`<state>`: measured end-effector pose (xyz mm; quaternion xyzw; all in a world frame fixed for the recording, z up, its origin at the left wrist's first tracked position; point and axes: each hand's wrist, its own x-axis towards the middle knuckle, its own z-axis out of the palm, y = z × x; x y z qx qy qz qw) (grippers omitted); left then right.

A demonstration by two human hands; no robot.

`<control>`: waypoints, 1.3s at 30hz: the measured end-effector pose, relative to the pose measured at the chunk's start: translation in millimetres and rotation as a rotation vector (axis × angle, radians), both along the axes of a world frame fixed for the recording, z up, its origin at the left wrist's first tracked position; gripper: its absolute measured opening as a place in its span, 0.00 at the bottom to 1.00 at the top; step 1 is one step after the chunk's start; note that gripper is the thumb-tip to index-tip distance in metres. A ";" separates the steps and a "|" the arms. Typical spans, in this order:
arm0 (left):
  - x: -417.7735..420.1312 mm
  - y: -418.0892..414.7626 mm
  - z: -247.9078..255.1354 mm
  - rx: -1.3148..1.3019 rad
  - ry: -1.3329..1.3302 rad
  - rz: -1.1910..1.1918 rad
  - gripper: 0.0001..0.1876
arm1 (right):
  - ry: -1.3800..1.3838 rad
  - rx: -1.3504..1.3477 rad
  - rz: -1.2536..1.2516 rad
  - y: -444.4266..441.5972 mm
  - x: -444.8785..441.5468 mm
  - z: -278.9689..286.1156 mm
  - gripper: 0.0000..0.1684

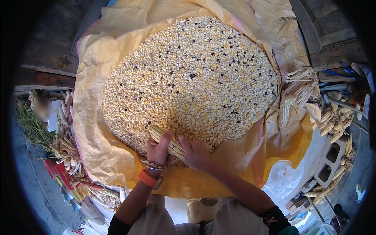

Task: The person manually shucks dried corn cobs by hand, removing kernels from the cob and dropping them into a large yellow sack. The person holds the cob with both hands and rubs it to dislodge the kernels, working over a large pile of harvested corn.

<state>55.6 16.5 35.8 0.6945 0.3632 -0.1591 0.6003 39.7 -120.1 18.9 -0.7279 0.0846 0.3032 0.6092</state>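
Note:
Both of my hands grip one ear of pale yellow dried corn (171, 144), which slants from upper left to lower right. My left hand (158, 149) holds it around the middle, thumb on top. Nearer its lower right end is my right hand (196, 151), with the thumb pressed along the kernels. Beneath the ear spreads a broad heap of loose corn kernels (191, 76), mostly cream and yellow with scattered dark ones. The heap lies on a yellow woven plastic sheet (94, 117) whose folds rise around it. The fingers' undersides are hidden.
An unshelled ear with dry husks (284, 113) rests on the sheet at right. Several corn cobs (335, 120) lie beyond, near a hollow concrete block (329, 164). On the left are husks and cobs (69, 141) and green stalks (32, 129). Wooden doors (329, 26) stand behind.

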 end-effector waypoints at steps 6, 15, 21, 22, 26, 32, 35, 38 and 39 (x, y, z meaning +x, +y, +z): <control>-1.8 -8.5 4.8 -0.107 -0.087 0.080 0.21 | 0.369 0.126 -0.076 1.9 2.3 -1.6 0.32; -2.7 -6.0 6.0 -0.023 -0.070 0.055 0.20 | 0.226 0.085 -0.008 0.8 0.7 -21.7 0.35; -6.9 -18.3 4.8 -0.041 -0.018 0.144 0.22 | -0.050 -0.203 0.052 6.3 4.6 7.0 0.32; -10.2 -17.6 1.9 -0.029 -0.033 0.150 0.23 | -0.050 -0.203 0.047 7.0 3.3 2.8 0.31; -9.2 -21.1 5.0 -0.011 -0.082 0.144 0.23 | -0.139 -0.206 0.006 9.8 -3.7 -18.9 0.28; -10.1 -23.0 8.6 0.024 -0.095 0.127 0.23 | -0.382 -0.218 0.053 8.1 -7.8 -24.3 0.18; -12.1 -21.7 5.6 0.032 -0.099 0.132 0.23 | -0.265 -0.263 0.315 2.0 -4.1 -15.3 0.15; -15.1 -18.5 -1.3 0.054 -0.135 0.140 0.23 | -0.295 -0.296 0.357 1.1 -4.6 -19.6 0.17; -14.4 -19.0 -0.3 0.041 -0.136 0.147 0.23 | -0.193 -0.244 0.307 2.0 -2.4 -17.7 0.17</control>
